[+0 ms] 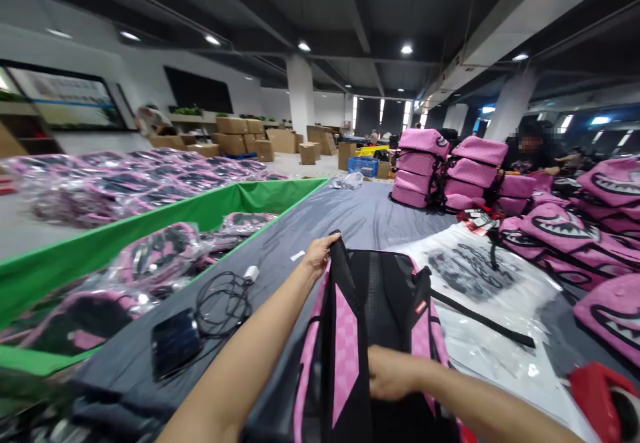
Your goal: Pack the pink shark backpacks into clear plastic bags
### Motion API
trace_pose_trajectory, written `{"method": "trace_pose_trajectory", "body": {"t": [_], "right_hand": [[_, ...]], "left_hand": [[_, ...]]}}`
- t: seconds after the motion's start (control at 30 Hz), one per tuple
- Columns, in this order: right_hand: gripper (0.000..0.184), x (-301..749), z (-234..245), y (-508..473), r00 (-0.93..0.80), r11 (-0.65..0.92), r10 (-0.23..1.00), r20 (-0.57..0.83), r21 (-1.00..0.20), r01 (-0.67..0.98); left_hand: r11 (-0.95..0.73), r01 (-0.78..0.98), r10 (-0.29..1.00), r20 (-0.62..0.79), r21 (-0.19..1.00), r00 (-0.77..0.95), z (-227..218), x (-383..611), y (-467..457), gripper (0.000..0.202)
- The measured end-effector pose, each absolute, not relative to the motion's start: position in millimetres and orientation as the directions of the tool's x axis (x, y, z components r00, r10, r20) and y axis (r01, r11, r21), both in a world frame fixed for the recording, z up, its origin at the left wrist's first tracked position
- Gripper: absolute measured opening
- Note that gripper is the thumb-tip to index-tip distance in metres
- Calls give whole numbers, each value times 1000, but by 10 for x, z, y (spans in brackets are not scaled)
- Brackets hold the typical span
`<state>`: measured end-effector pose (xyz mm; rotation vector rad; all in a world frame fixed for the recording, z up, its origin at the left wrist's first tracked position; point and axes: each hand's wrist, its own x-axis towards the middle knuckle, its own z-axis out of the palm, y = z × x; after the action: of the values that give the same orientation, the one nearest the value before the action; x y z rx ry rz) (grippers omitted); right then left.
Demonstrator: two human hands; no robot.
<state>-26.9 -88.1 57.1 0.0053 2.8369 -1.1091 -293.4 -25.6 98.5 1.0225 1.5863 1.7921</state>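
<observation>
A black and pink backpack (387, 283) lies on the grey table in front of me, with its back panel and shoulder straps facing up. My left hand (320, 256) is closed on the upper end of the left black shoulder strap (345, 336), which has a pink checkered panel. Low over the back panel, my right hand (393, 373) reaches in beside that strap; its fingers are hidden behind the strap's edge. On the right strap (421, 316) there is a small red label. A loose black webbing strap (485, 319) trails off to the right across white plastic bags.
Printed clear plastic bags (470, 269) lie right of the backpack. Pink backpacks (415, 169) stand stacked beyond, near another person (530, 149). At left are a phone (175, 343), a tangled cable (220, 303) and a green-walled bin (200, 213) of bagged backpacks. A red tape dispenser (603, 399) sits at lower right.
</observation>
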Motion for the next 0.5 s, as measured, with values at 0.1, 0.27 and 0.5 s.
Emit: {"method": "trace_pose_trajectory", "body": {"t": [0.1, 0.27, 0.5], "right_hand": [[23, 225, 625, -1065, -977, 801, -65, -201, -595, 69], [19, 630, 985, -245, -795, 736, 603, 68, -432, 522], [36, 348, 891, 1002, -189, 199, 980, 64, -397, 896]], "left_hand": [[-115, 231, 793, 230, 966, -565, 698, -2520, 23, 31], [-36, 453, 727, 334, 891, -600, 387, -2225, 47, 14], [-206, 836, 831, 542, 508, -125, 455, -2072, -11, 28]]}}
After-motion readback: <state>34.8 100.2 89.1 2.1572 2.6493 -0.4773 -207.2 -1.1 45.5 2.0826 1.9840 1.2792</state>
